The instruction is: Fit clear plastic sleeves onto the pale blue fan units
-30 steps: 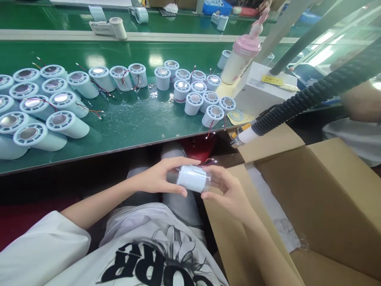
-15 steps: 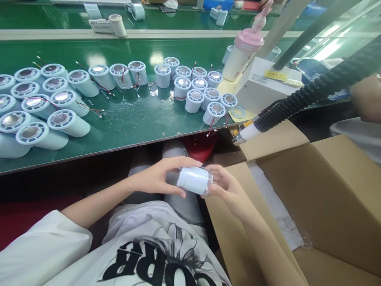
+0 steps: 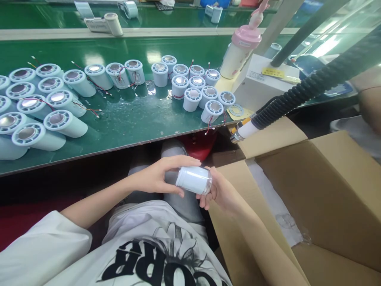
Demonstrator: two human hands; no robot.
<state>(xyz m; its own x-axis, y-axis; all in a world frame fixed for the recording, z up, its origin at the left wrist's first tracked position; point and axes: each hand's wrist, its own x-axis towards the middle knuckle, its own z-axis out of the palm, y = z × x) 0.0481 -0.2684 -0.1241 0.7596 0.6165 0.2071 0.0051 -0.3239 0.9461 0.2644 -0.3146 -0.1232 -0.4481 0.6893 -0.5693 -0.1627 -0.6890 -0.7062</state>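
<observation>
I hold a white cylinder part [image 3: 193, 179] with a clear end cap, below the table edge over my lap. My left hand [image 3: 160, 176] grips its left end with thumb under and fingers over. My right hand [image 3: 220, 190] cups its right end, fingers curled round the clear cap. On the green table [image 3: 127, 119] stand several more white cylinders with metal discs: a tight cluster [image 3: 196, 93] near the right edge and rows lying at the left [image 3: 38, 107], some trailing red wires.
An open cardboard box [image 3: 312, 190] stands at my right. A black corrugated hose with a white nozzle [image 3: 247, 129] hangs over its flap. A pink-lidded bottle [image 3: 241, 53] and a white machine box [image 3: 264, 85] sit at the table's right. Another person's arm [image 3: 369, 99] shows far right.
My right hand has slid round the cylinder's right end, so its fingers now wrap the clear cap; the red wires seen earlier at that end are hidden. The view shifted slightly.
</observation>
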